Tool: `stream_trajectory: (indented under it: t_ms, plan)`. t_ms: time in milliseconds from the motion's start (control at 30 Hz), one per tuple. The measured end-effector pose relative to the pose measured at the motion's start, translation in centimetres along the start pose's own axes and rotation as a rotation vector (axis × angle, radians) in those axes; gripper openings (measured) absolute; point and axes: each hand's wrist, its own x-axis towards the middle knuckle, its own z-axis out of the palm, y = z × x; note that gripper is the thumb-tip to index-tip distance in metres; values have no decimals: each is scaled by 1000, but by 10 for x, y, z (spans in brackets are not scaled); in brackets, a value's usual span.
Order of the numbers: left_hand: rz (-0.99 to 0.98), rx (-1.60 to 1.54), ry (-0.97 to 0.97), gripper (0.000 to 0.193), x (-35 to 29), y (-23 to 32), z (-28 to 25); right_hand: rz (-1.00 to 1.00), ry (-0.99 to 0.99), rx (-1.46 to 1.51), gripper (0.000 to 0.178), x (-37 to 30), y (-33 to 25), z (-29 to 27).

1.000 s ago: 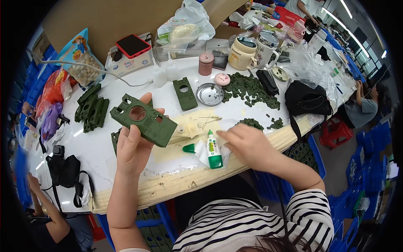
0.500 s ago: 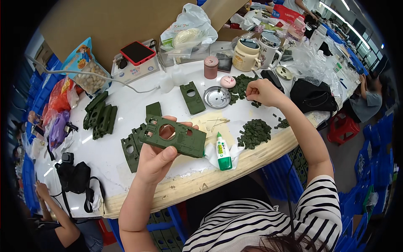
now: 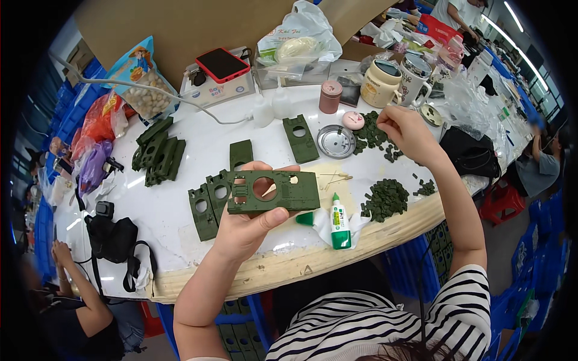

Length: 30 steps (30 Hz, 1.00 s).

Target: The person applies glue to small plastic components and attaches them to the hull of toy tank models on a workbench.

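My left hand (image 3: 245, 233) grips a dark green plastic model tank hull (image 3: 296, 191), thumb along its near side and fingers behind. The hull has a large round hole and smaller openings. At the far right, my right hand (image 3: 410, 133) is closed in a pinch beside a pile of small dark green plastic pieces (image 3: 368, 127); whatever is between the fingertips is too small to make out. A second pile of such pieces (image 3: 385, 200) lies nearer the table edge. Right of the hull stands a white-and-green glue bottle (image 3: 340, 227) on crumpled tissue, its green cap (image 3: 305, 218) beside it.
More green hulls lie at left (image 3: 161, 155), below the held one (image 3: 203, 210) and behind it (image 3: 301, 139). A round metal lid (image 3: 336, 142), a pink tin (image 3: 330, 97), mugs (image 3: 380, 83) and a red-cased phone (image 3: 223, 65) stand farther back. A black bag (image 3: 111, 237) sits at left.
The head view has shifted, so the table sits farther right. My right hand has lifted slightly off the far pile, fingers pinched. The hull in my left hand has turned more level.
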Motion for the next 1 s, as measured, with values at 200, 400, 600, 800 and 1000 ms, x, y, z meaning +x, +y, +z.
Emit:
stream_trajectory:
  t_ms: [200, 400, 600, 800, 1000]
  plan:
    - [10, -106, -9, 56, 5, 2, 1, -193, -26, 433, 22, 11, -89, 4]
    - [6, -106, 23, 54, 4, 4, -1, -51, -190, 1003, 12, 3, -108, 28]
    - [28, -95, 55, 55, 1, 6, 2, 176, -314, 1386, 14, -4, -103, 29]
    - [14, -108, 77, 55, 0, 6, -1, 233, -331, 1453, 18, -2, -97, 29]
    - [29, -100, 79, 56, 1, 4, 0, 174, -381, 1467, 16, -2, -95, 31]
